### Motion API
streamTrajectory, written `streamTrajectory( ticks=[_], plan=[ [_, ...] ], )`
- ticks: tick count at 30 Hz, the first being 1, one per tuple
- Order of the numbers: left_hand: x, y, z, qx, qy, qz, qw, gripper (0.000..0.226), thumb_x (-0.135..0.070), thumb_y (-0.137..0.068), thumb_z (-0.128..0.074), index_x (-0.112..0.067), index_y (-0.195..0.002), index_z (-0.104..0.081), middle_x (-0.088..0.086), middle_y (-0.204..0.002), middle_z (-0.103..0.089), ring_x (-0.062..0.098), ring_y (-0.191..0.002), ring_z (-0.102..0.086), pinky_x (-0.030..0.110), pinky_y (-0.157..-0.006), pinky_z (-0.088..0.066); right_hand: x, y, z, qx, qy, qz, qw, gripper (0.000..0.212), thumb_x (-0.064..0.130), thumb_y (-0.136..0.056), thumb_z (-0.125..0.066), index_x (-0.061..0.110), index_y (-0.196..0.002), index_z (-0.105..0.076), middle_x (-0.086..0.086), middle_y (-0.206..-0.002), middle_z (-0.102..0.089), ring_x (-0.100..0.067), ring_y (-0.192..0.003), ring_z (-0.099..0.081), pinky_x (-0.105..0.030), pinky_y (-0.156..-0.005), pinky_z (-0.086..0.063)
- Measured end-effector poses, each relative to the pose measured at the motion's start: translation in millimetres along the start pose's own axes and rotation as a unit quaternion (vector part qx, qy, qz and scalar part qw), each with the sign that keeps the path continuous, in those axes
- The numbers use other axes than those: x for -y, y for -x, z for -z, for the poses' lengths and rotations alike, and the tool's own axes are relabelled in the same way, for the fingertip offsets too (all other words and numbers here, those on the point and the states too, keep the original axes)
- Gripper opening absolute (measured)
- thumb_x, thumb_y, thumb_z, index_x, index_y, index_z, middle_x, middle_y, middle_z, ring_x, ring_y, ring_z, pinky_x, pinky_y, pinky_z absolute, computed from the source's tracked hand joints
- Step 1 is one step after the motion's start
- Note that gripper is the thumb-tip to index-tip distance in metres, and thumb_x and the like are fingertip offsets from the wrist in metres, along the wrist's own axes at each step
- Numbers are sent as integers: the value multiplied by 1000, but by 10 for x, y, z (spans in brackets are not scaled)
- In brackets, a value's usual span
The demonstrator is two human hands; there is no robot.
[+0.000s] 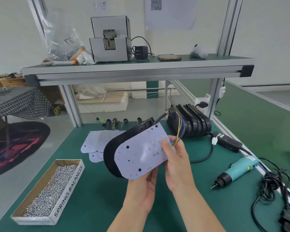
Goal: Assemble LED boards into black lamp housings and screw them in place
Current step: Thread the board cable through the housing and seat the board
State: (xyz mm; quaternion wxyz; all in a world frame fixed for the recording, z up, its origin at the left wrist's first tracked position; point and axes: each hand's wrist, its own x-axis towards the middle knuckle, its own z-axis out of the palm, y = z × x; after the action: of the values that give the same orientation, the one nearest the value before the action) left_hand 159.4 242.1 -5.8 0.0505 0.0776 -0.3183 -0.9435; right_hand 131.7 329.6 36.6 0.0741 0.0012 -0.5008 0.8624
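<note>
Fingers of the right hand pinched the LED board near its wires; the left hand gripped the board's lower edge against the black housing.

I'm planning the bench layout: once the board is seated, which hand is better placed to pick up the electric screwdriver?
Likely the right hand: the electric screwdriver lies on its side of the mat, while the left hand grips the LED board by its lower edge, over the black housing.
</note>
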Motion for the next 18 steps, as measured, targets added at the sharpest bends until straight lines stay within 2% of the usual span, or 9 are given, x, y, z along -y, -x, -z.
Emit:
streamTrajectory(
  ticks=[3, 6, 9, 13, 15, 18],
  plan=[
    [24, 48, 13, 11, -8, -1, 1000, 52, 2, -74, -73, -7, -125, -67, 13, -124, -70, 24, -111, -70, 27, -81, -59, -32, -31, 10, -15, 24, 16, 999, 2, 10, -97, -64, 11, -97, -62, -1, -85, -68, -13, -73, -59, -20, -62, -50],
    [66, 89, 58, 23, -14, 8, 1000, 52, 1, -78, -71, -2, -129, -63, 15, -126, -69, 25, -116, -67, 27, -84, -58, -38, -89, 25, -27, 20, 7, 999, 7, 11, -96, -64, 15, -92, -62, -3, -87, -67, -14, -74, -59, -25, -64, -49],
    [101, 125, 92, -3, 5, 26, 1000, 49, 2, -75, -72, 1, -123, -66, 18, -126, -68, 24, -109, -70, 27, -80, -59, -61, -131, 44, -32, 20, 7, 999, 9, 13, -96, -64, 18, -90, -62, 1, -85, -68, -12, -73, -60, -25, -64, -49],
    [105, 171, 71, 9, 3, 38, 999, 37, 1, -76, -73, -3, -113, -74, 17, -122, -70, 25, -108, -71, 28, -80, -59, -121, -177, 89, -49, 27, 13, 998, 6, 12, -96, -65, 13, -92, -61, 0, -83, -67, -13, -72, -59, -25, -61, -49],
    [115, 168, 107, 7, 2, 46, 999, 43, 2, -76, -72, -1, -118, -70, 18, -122, -70, 28, -109, -70, 28, -80, -59, -149, -192, 124, -55, 43, 27, 997, 6, 10, -96, -65, 8, -93, -59, 1, -80, -66, -12, -70, -58, -23, -59, -49],
    [172, 177, 166, 8, -25, 78, 997, 48, 12, -78, -65, -1, -124, -65, 23, -124, -68, 34, -116, -66, 29, -81, -60, -191, -211, 171, -60, 99, 61, 991, 12, 10, -96, -64, 9, -88, -57, 8, -70, -62, -9, -61, -52, -18, -54, -44]
  ],
)
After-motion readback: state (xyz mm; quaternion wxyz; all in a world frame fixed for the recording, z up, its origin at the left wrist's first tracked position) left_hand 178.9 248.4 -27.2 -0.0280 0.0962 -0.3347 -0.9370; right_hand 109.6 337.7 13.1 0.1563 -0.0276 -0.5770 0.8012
